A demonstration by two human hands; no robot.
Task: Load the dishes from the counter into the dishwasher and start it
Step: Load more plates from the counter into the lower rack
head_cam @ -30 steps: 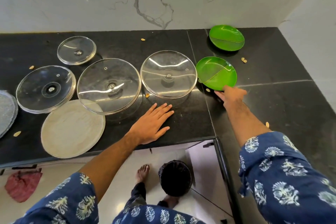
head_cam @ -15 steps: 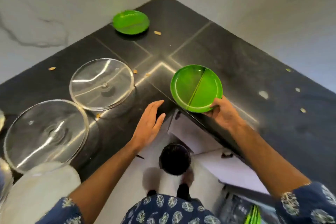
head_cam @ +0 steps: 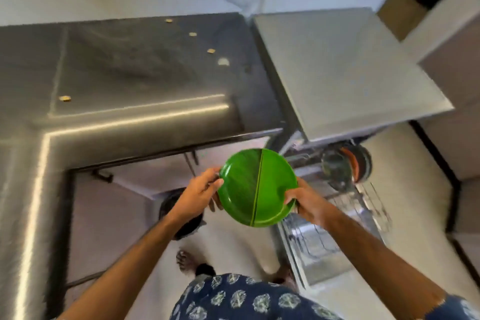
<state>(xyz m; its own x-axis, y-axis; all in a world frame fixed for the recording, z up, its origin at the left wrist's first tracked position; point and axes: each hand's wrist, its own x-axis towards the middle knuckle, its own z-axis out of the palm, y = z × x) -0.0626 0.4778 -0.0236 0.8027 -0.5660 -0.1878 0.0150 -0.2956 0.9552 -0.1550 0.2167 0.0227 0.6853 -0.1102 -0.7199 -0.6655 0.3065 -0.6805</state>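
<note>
The dark worktop [head_cam: 145, 80] runs along the left and across the top, with a few small pale crumbs [head_cam: 65, 98] scattered on it. Below its edge, a round dark bin [head_cam: 179, 213] stands on the floor beside a bare foot [head_cam: 185, 260]. The left hand [head_cam: 198, 196] grips the left rim of the green plate [head_cam: 255, 187], thumb curled over the top face and fingers under it. The plate, divided by a ridge down its middle, is held in the air in front of the person, off the worktop and just left of the open dishwasher [head_cam: 335, 205]. The right hand [head_cam: 307, 201] pinches the plate's right rim, thumb on top. Behind it, the dishwasher's wire rack [head_cam: 368, 202] is pulled out, with blurred dishes [head_cam: 345, 166], one orange-rimmed, standing at its far end.
</note>
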